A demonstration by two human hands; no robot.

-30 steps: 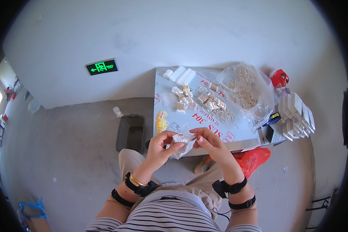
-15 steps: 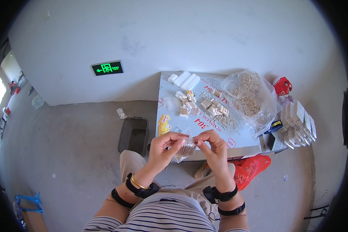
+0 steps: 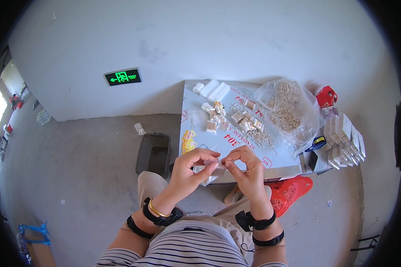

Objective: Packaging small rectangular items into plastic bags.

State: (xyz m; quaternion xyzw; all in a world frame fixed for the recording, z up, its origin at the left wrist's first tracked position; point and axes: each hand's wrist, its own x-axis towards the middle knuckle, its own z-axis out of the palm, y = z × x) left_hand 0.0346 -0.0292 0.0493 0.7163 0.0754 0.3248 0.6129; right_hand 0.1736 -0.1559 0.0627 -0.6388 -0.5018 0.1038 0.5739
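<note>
Between both hands, at the near edge of the table (image 3: pixel 276 153), is a small clear plastic bag (image 3: pixel 208 179). My left hand (image 3: pixel 189 171) pinches its upper edge between thumb and fingers. My right hand (image 3: pixel 247 171) pinches the same edge close beside it. The bag hangs below the fingertips, its contents hard to make out now; earlier, cotton swabs showed inside. Beyond the hands lie several small bundles of cotton swabs (image 3: pixel 211 127) and loose swabs (image 3: pixel 266 139). Yellow-printed packets (image 3: pixel 188 141) rest left of them.
A large clear bag of cotton swabs (image 3: pixel 284 120) stands at the table's right, beside a blue-and-yellow tape dispenser (image 3: pixel 316 143) and stacked white packs (image 3: pixel 343 138). White rolls (image 3: pixel 215 91) lie at the back. A grey bin (image 3: pixel 153 153) and a red bag (image 3: pixel 292 193) are on the floor.
The swab-filled bag has tilted, so the swabs no longer show clearly. My fingertips have come closer together along its upper edge.
</note>
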